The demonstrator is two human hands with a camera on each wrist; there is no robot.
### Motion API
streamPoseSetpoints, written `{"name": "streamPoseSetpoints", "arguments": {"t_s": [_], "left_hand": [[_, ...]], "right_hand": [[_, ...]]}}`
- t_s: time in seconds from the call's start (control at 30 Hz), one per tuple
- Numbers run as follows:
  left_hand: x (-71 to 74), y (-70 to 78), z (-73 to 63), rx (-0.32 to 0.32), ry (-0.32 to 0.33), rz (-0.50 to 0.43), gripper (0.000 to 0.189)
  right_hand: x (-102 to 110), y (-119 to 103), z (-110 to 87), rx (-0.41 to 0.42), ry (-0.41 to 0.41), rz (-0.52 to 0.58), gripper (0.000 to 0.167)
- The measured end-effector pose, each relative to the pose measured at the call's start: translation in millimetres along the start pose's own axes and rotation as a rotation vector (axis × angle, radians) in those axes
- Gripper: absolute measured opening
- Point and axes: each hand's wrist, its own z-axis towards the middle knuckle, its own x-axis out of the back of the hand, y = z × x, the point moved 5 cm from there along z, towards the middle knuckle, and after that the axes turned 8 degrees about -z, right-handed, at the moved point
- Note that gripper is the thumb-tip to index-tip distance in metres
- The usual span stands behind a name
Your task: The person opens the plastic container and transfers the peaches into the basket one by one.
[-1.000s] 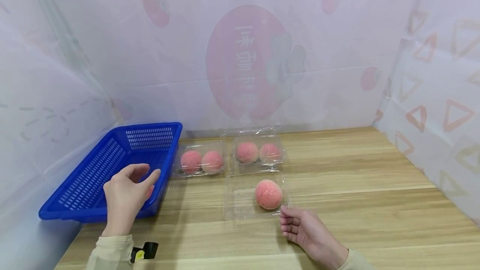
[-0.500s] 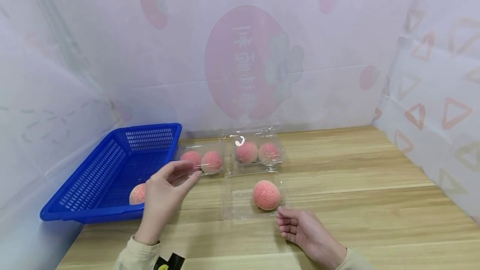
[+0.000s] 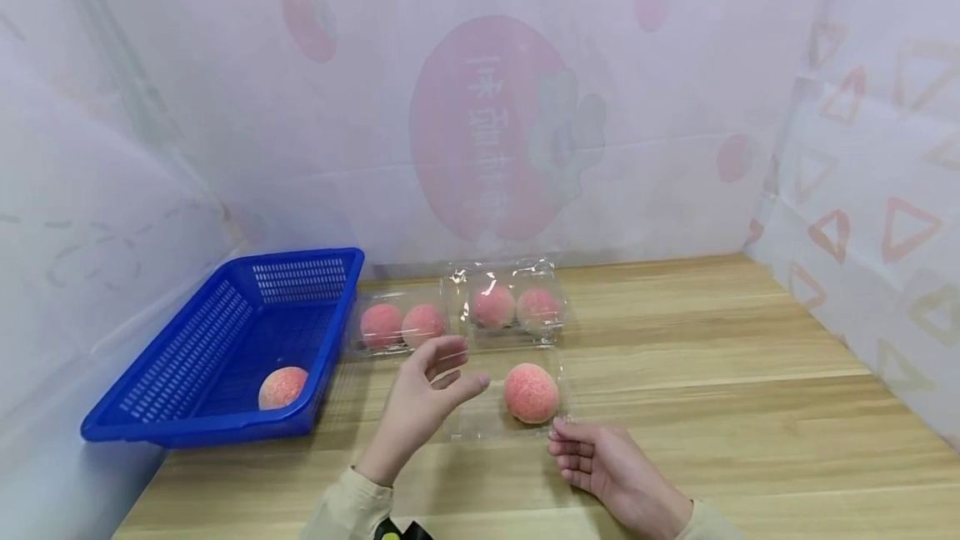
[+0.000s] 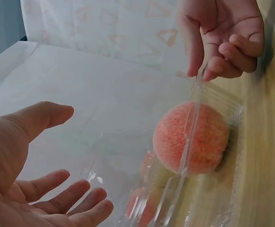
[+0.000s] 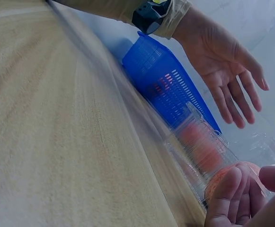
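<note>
A pink fuzzy peach (image 3: 532, 393) sits in the right half of an open clear plastic clamshell box (image 3: 480, 423). My right hand (image 3: 611, 473) pinches the box's near right edge between thumb and fingers, close to the peach. The left hand (image 3: 427, 398) hovers over the box's left side, thumb and fingers apart, holding nothing. In the left wrist view, the pinched rim (image 4: 199, 90) runs in front of the peach. Another peach (image 3: 282, 388) lies in the near right corner of the blue basket (image 3: 187, 432).
Behind stand a clear box (image 3: 358, 340) with two peaches and, to its right, another pair of peaches (image 3: 493, 306) under clear plastic. Where the open box's lid ends is hard to tell. Printed white sheets (image 3: 675, 107) wall the wooden table (image 3: 712, 373) at back and sides.
My left hand has moved right from over the basket to the open box, bringing the basket's peach into full view. The right hand keeps its pinch on the box edge.
</note>
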Motion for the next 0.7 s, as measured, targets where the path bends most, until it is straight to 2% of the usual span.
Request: {"name": "streamPoseSetpoints", "arguments": {"t_s": [0.13,0.33,0.7], "left_hand": [[-8.2,-8.5,3.3,0.021,-0.023,0.016,0.062],[-17.6,-20.4,9.6,0.034,-0.095,0.024,0.071],[-25.1,-41.4,18.6,0.082,-0.193,0.052,0.081]], "right_hand": [[0,0,0.1,0.005,0.002,0.002,0.023],[1,-1,0.2,0.008,0.017,0.0,0.023],[0,0,0.7,0.002,0.022,0.014,0.023]]}}
